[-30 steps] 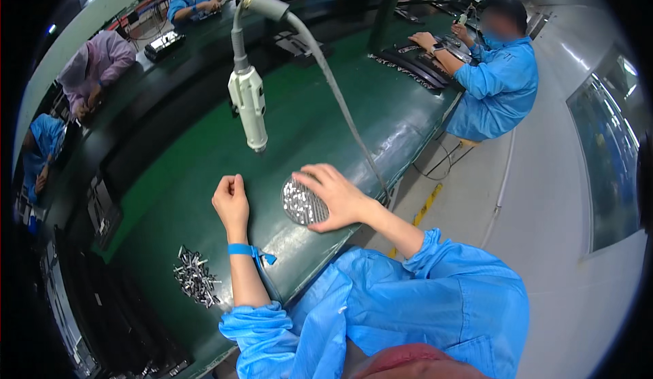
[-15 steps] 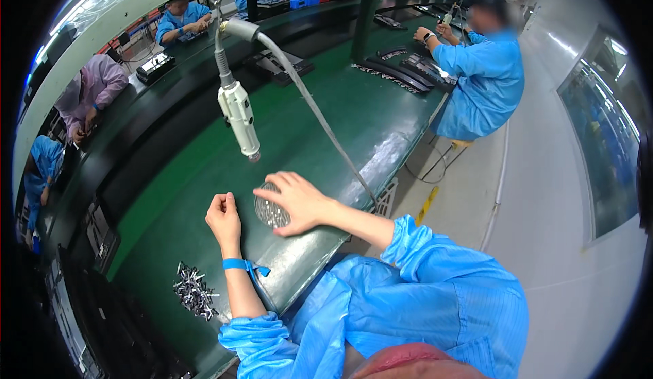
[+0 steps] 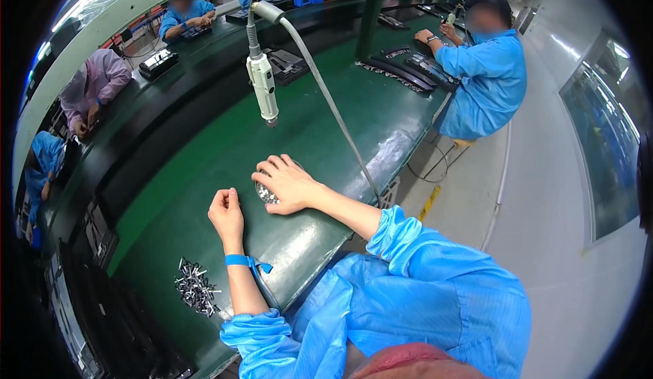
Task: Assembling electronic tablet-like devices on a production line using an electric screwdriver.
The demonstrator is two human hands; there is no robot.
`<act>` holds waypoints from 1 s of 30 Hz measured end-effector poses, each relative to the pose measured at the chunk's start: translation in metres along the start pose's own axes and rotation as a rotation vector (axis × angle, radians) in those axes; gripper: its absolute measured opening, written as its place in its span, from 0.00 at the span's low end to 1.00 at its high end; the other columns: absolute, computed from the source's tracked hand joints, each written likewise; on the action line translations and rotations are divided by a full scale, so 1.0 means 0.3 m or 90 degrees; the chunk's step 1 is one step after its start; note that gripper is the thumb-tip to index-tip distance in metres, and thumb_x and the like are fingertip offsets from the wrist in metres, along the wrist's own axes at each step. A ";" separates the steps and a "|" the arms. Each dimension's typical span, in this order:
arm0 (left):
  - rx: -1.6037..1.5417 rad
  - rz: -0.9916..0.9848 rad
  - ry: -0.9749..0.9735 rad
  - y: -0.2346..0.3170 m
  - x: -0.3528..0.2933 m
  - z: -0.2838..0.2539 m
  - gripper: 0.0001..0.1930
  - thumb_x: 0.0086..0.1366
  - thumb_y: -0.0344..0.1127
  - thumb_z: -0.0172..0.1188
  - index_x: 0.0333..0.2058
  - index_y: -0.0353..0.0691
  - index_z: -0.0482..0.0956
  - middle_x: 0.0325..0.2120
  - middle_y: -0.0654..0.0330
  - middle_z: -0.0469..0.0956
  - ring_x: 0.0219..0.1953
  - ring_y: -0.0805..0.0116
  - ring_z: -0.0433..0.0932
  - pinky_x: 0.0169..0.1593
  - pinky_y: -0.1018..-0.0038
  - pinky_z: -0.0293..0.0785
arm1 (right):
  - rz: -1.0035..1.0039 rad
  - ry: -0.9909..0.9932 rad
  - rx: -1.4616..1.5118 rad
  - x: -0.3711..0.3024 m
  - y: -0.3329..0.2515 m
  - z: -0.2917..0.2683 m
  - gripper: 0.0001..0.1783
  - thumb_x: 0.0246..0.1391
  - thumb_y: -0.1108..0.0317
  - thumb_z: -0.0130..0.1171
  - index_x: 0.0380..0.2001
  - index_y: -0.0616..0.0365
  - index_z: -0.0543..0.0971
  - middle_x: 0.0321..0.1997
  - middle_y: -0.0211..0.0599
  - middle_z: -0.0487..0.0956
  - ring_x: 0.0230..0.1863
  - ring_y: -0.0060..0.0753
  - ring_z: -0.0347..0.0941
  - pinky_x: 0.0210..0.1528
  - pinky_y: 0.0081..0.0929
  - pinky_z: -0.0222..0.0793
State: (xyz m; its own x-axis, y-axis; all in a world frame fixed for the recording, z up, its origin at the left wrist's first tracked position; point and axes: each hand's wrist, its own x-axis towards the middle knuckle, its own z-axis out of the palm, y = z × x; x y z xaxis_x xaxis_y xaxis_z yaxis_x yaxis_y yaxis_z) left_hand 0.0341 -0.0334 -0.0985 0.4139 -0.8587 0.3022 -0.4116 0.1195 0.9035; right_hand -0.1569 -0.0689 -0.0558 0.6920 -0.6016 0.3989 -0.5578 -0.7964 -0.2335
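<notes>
My right hand point(image 3: 289, 187) lies over a round clear dish point(image 3: 266, 193) on the green table, its fingers curved across the top and around the rim. Small shiny metal pieces show inside the dish; my palm covers the rest. Just left of it, my left hand point(image 3: 226, 214) rests on the table with fingers curled and thumb pressed to them. Whatever it may hold is hidden. A blue wrist strap point(image 3: 239, 261) circles my left wrist. Beside that forearm lies a loose pile of small black and silver parts point(image 3: 196, 288). A pale powered screwdriver point(image 3: 262, 90) hangs beyond my hands.
From the screwdriver mount a grey hose point(image 3: 325, 93) runs down to the table's right edge. Dark panels point(image 3: 88, 311) stand along the left. Long black trim pieces point(image 3: 398, 73) lie at the far right, near a seated co-worker point(image 3: 483, 73). Other people work across the line.
My right hand and the dish have slid a little farther away across the table. The hanging screwdriver appears farther right and higher in view. My left hand keeps its curled shape.
</notes>
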 end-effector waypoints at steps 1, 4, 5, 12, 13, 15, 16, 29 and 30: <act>-0.001 0.001 -0.003 -0.007 0.002 -0.006 0.12 0.65 0.35 0.58 0.25 0.34 0.75 0.14 0.68 0.70 0.18 0.81 0.64 0.22 0.79 0.60 | -0.018 -0.010 -0.004 -0.003 -0.010 0.008 0.37 0.31 0.55 0.65 0.49 0.57 0.72 0.52 0.47 0.68 0.58 0.51 0.60 0.60 0.46 0.55; 0.000 0.010 0.011 -0.032 -0.001 0.002 0.12 0.65 0.35 0.57 0.25 0.34 0.76 0.14 0.68 0.69 0.19 0.82 0.64 0.22 0.79 0.60 | -0.072 -0.033 0.016 -0.022 -0.004 -0.015 0.35 0.32 0.54 0.64 0.48 0.57 0.73 0.52 0.46 0.69 0.57 0.49 0.61 0.60 0.45 0.56; -0.007 0.018 0.008 -0.059 0.013 0.003 0.12 0.65 0.36 0.57 0.25 0.34 0.76 0.14 0.68 0.69 0.19 0.82 0.64 0.22 0.80 0.60 | -0.090 -0.046 0.050 -0.020 0.011 -0.032 0.35 0.33 0.54 0.64 0.48 0.57 0.73 0.52 0.45 0.69 0.57 0.48 0.62 0.59 0.45 0.56; 0.018 0.009 0.017 -0.010 0.007 0.012 0.12 0.64 0.36 0.58 0.25 0.33 0.76 0.13 0.65 0.71 0.17 0.78 0.65 0.22 0.75 0.63 | -0.101 -0.053 0.065 -0.029 0.019 -0.054 0.33 0.30 0.55 0.64 0.47 0.53 0.75 0.53 0.44 0.69 0.56 0.49 0.62 0.59 0.44 0.57; 0.037 0.008 0.015 0.007 0.007 0.014 0.12 0.64 0.36 0.58 0.25 0.33 0.76 0.13 0.65 0.70 0.17 0.78 0.65 0.23 0.75 0.63 | -0.160 -0.063 0.089 -0.044 0.022 -0.065 0.35 0.29 0.55 0.65 0.48 0.52 0.75 0.53 0.43 0.70 0.57 0.48 0.62 0.59 0.44 0.57; 0.014 0.006 0.012 0.025 0.013 0.032 0.12 0.63 0.35 0.58 0.24 0.33 0.75 0.13 0.66 0.69 0.18 0.79 0.64 0.22 0.76 0.62 | -0.145 -0.079 0.108 -0.037 0.062 -0.098 0.35 0.29 0.54 0.65 0.48 0.51 0.75 0.53 0.42 0.70 0.58 0.48 0.63 0.59 0.44 0.57; 0.013 0.001 0.009 0.038 0.013 0.040 0.12 0.63 0.35 0.58 0.24 0.33 0.75 0.13 0.66 0.68 0.18 0.79 0.62 0.22 0.77 0.61 | -0.113 -0.062 0.076 -0.025 0.091 -0.096 0.34 0.29 0.53 0.65 0.47 0.51 0.76 0.53 0.42 0.70 0.58 0.48 0.63 0.60 0.44 0.57; 0.029 -0.002 0.006 0.075 0.007 0.042 0.12 0.63 0.36 0.58 0.25 0.32 0.75 0.12 0.65 0.67 0.17 0.79 0.62 0.23 0.76 0.61 | -0.044 0.025 0.021 -0.035 0.144 -0.120 0.33 0.28 0.57 0.64 0.45 0.52 0.76 0.51 0.41 0.71 0.56 0.47 0.63 0.59 0.43 0.58; 0.026 -0.010 0.014 0.059 0.008 0.036 0.12 0.63 0.36 0.58 0.25 0.32 0.75 0.12 0.65 0.67 0.17 0.79 0.62 0.22 0.76 0.61 | -0.095 -0.036 0.044 -0.035 0.121 -0.129 0.34 0.28 0.56 0.64 0.46 0.52 0.76 0.52 0.41 0.71 0.57 0.47 0.63 0.59 0.43 0.57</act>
State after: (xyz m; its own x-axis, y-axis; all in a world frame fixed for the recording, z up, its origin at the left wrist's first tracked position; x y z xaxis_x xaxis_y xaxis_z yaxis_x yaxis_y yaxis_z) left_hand 0.0191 -0.0386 -0.0851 0.4377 -0.8495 0.2944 -0.4368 0.0852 0.8955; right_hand -0.2021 -0.0892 -0.0340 0.7902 -0.4775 0.3842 -0.4155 -0.8782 -0.2369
